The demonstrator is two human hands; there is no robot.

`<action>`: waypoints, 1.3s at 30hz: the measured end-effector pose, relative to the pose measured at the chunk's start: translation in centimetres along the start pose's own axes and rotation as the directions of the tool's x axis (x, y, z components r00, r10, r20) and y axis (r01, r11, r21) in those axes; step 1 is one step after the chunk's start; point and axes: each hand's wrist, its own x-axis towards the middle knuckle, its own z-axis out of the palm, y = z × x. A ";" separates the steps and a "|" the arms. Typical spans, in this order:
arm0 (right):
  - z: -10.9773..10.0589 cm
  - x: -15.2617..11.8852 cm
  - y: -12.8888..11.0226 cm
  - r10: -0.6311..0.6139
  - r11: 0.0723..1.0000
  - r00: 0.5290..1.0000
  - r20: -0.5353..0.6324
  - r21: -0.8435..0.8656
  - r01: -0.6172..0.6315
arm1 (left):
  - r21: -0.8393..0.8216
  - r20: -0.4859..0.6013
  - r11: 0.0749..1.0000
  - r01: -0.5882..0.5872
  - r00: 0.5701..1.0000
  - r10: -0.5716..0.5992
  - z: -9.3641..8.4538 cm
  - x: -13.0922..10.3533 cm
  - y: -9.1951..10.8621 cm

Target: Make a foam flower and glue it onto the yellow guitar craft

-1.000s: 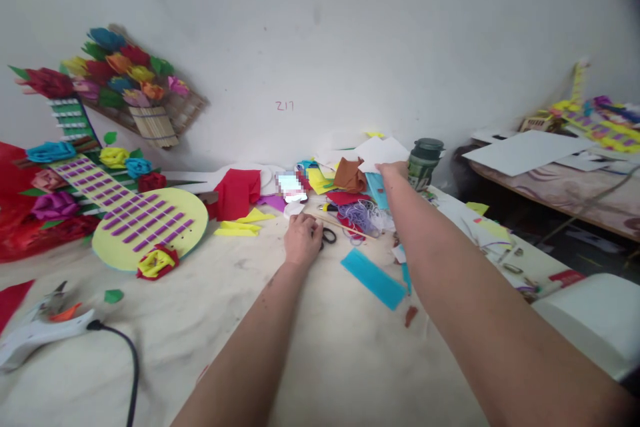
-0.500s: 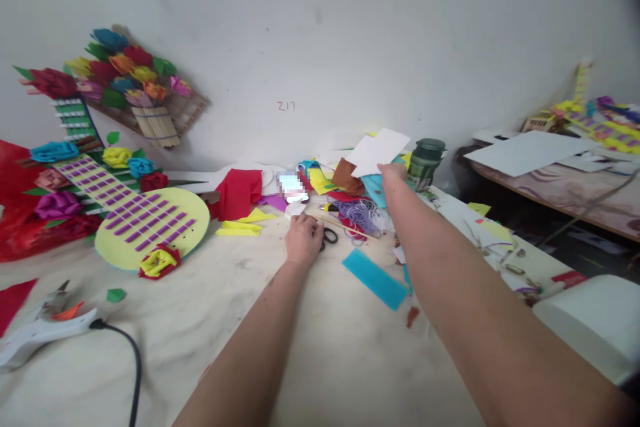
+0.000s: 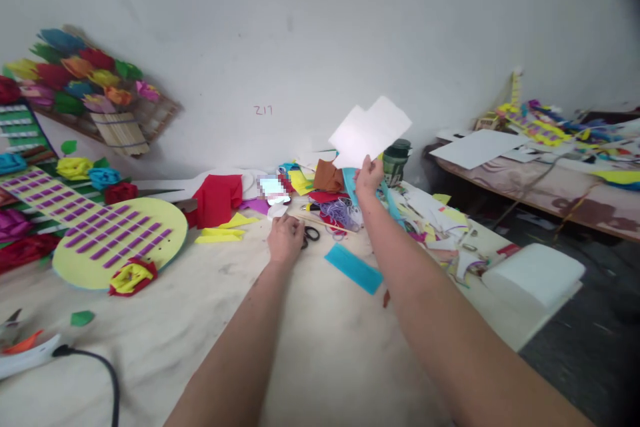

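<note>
White paper (image 3: 370, 128) was held pinched, lifted off the counter (image 3: 320, 347), by right hand (image 3: 369, 177); left hand (image 3: 285, 239) was curled by scissors (image 3: 311, 235), grip unclear.

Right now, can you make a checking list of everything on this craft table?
Surface: cream table top, dusty, mostly bare near the camera.
Job's things: white paper sheets raised above the table; black scissors lying flat.
Clutter: paper scrap pile, blue strip, yellow disc with purple strips, white foam block.
Grips: right hand pinching the sheets; left hand resting by the scissors.
Cables: black cord from glue gun.
Surroundings: white wall, paper flowers, second table.
</note>
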 end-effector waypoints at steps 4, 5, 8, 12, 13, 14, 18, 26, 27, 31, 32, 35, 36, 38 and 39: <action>-1.3 0.5 0.4 0.193 0.908 0.971 -0.142 0.402 -0.122 | -0.019 -0.006 0.999 0.033 0.999 -0.033 -0.1 0.0 0.0; -1.7 0.7 0.8 0.242 0.880 0.958 -0.153 0.451 -0.151 | -0.029 -0.010 0.999 0.038 0.999 -0.039 -0.1 0.0 0.0; -3.2 1.2 2.4 0.376 0.821 0.911 -0.167 0.517 -0.244 | -0.044 -0.013 0.998 0.049 0.999 -0.050 -0.3 0.0 0.1; -4.9 0.8 4.4 0.483 0.788 0.858 -0.176 0.515 -0.338 | -0.034 -0.005 0.998 0.058 0.998 -0.058 -0.5 0.0 0.2; -5.1 0.6 4.8 0.487 0.789 0.857 -0.172 0.506 -0.347 | -0.033 -0.005 0.998 0.057 0.998 -0.057 -0.5 0.0 0.2; -5.3 0.3 5.0 0.485 0.793 0.859 -0.162 0.497 -0.354 | -0.031 -0.005 0.998 0.056 0.998 -0.056 -0.4 0.0 0.1; -5.3 -0.3 5.0 0.461 0.804 0.881 -0.109 0.472 -0.362 | -0.030 -0.014 0.998 0.052 0.999 -0.052 -0.2 0.0 -0.3; -2.5 -1.4 2.0 0.209 0.944 0.977 -0.049 0.272 -0.189 | 0.032 0.071 0.994 0.101 0.992 -0.103 -0.6 0.1 0.2; -2.1 -1.5 1.6 0.097 0.988 0.994 -0.054 0.129 -0.090 | 0.052 0.077 0.993 0.106 0.991 -0.110 -0.7 0.1 0.3; -0.7 -0.7 0.1 -0.226 0.903 0.972 0.069 -0.359 0.236 | 0.088 0.056 0.989 0.119 0.991 -0.124 -0.7 0.0 0.5; -0.3 -0.3 -0.1 -0.228 0.873 0.968 0.107 -0.418 0.252 | 0.084 0.049 0.992 0.098 0.994 -0.102 -0.7 -0.1 0.5; 0.9 1.6 -0.4 -0.092 0.829 0.975 0.202 -0.527 0.187 | 0.048 0.013 0.999 -0.011 1.000 0.010 -0.6 -0.2 0.4; 1.3 2.1 -0.4 -0.044 0.819 0.973 0.226 -0.550 0.165 | 0.027 -0.005 0.999 -0.036 0.999 0.036 -0.5 -0.2 0.3; 2.2 3.0 -0.2 0.046 0.799 0.965 0.259 -0.589 0.121 | -0.022 -0.027 0.998 -0.053 0.998 0.053 -0.4 -0.3 0.3; 2.6 3.3 0.0 0.088 0.790 0.958 0.273 -0.605 0.100 | -0.039 -0.029 0.998 -0.052 0.998 0.051 -0.4 -0.3 0.3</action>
